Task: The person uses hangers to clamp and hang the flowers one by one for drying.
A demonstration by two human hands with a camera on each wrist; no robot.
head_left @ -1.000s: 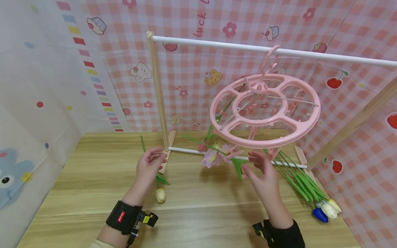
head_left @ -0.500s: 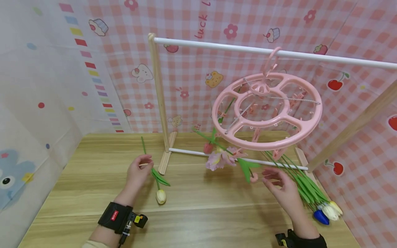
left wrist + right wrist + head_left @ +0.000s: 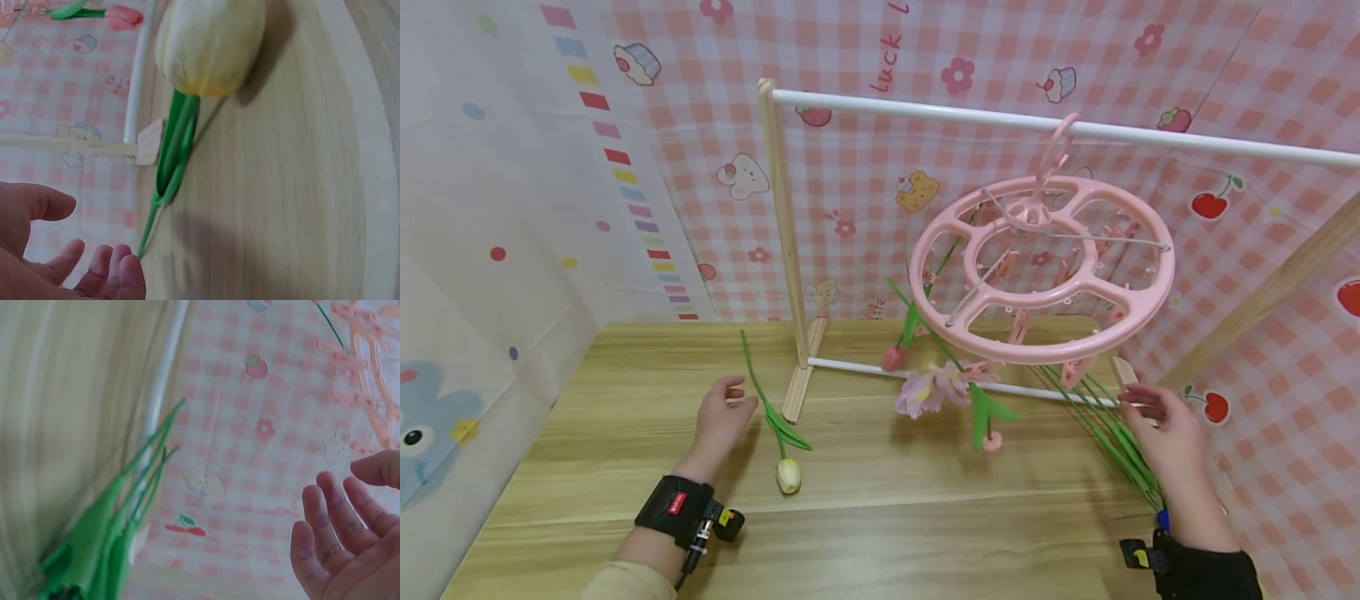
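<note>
We see cream tulip (image 3: 787, 473) flat on wooden table (image 3: 625, 433), green stem, closed bud. Left hand (image 3: 721, 417) beside stem, relaxed, empty. Right hand (image 3: 1165, 433) fingers loose over green stem bundle (image 3: 1120, 450), holding nothing.

A rack (image 3: 778, 217) stands on the table (image 3: 880, 525) toward the back wall, and a round peg hanger (image 3: 1042, 268) hangs from the rack's top bar (image 3: 1150, 133), right of the middle. Under the hanger's near-left rim hang clipped flowers (image 3: 934, 387), just before the rack's bottom bar (image 3: 850, 366). Left of the rack's foot a tulip (image 3: 787, 473) lies on the table with the left hand (image 3: 718, 421) just left of its stem, while a bunch of stems (image 3: 1120, 446) lies at the right end beside the right hand (image 3: 1168, 437).
</note>
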